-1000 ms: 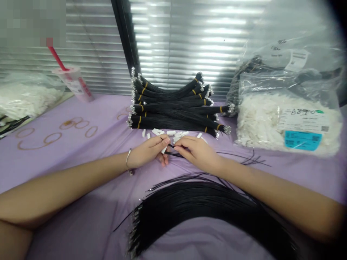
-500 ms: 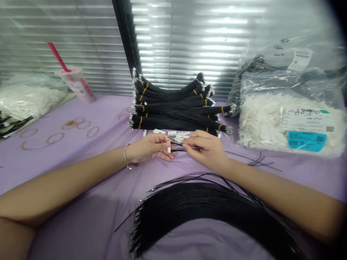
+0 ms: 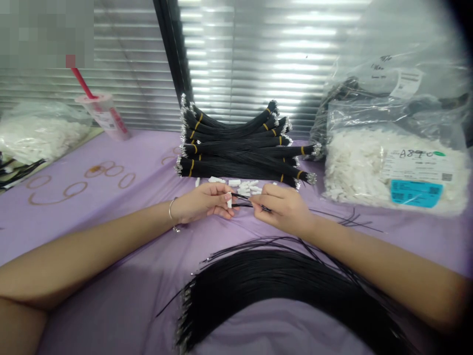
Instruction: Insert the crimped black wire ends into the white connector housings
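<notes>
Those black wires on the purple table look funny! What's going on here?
A person works with bare hands over a purple table cover. The left hand pinches a small white plastic connector, and the right hand holds thin black wires, their ends right beside it. More white connectors lie ahead, before a stack of black wire bundles with yellow bands. A fan of loose black wires lies nearest the person, and a plastic bag of white connectors sits to the right.
</notes>
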### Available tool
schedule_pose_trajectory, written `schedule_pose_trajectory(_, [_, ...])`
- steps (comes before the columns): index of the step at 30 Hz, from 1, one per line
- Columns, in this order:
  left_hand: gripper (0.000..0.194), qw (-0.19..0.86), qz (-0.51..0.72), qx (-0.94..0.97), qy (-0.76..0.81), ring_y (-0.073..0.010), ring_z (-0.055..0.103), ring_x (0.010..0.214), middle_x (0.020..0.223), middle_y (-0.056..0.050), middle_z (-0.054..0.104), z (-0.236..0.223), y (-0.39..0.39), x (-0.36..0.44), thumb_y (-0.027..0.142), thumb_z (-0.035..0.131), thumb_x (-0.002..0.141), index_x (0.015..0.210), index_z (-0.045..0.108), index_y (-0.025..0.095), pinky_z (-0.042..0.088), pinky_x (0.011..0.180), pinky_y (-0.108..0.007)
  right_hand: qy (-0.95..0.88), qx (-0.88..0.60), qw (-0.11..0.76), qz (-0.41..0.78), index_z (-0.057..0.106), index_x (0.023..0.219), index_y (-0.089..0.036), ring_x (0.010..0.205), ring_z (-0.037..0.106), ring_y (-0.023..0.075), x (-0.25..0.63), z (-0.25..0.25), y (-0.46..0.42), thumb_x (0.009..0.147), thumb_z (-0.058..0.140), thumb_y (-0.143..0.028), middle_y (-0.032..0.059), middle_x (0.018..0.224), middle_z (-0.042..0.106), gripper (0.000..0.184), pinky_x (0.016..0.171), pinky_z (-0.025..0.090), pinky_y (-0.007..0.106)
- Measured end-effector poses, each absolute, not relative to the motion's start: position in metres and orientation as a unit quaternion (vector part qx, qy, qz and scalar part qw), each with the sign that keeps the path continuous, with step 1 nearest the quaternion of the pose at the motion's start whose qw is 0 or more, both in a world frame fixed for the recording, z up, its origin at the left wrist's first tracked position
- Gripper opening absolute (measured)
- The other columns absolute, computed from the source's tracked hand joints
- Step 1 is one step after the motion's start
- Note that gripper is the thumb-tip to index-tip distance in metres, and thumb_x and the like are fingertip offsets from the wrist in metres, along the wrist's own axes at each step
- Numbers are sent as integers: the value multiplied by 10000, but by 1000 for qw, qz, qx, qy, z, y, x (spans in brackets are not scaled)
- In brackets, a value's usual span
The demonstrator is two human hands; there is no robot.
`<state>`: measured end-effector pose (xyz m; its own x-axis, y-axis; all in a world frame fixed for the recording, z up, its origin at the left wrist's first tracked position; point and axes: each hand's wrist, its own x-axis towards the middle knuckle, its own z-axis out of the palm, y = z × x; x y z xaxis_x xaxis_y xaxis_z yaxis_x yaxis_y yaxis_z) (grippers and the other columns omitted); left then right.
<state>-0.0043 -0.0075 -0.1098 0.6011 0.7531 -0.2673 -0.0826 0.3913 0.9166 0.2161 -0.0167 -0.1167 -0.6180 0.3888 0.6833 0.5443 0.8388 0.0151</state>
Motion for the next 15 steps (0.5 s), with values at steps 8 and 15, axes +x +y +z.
schedule_pose_trajectory(8, [130, 758, 285, 464, 358, -106, 650, 607, 709, -66, 656, -109, -7, -4, 149, 519, 844, 955, 533, 82, 551, 605, -210, -865, -307, 388, -87, 703, 806, -153, 520, 454, 74, 216, -114, -18, 791, 549, -172, -9, 590, 475, 156, 485, 362, 199])
schedule_pose_trajectory(15, [129, 754, 293, 468, 354, -120, 654, 620, 697, -58, 642, -110, -8, -3, 152, 524, 839, 944, 538, 78, 555, 594, -223, -862, -312, 393, -64, 697, 794, -143, 533, 455, 83, 215, -114, -17, 772, 554, -144, -8, 599, 455, 144, 487, 365, 212])
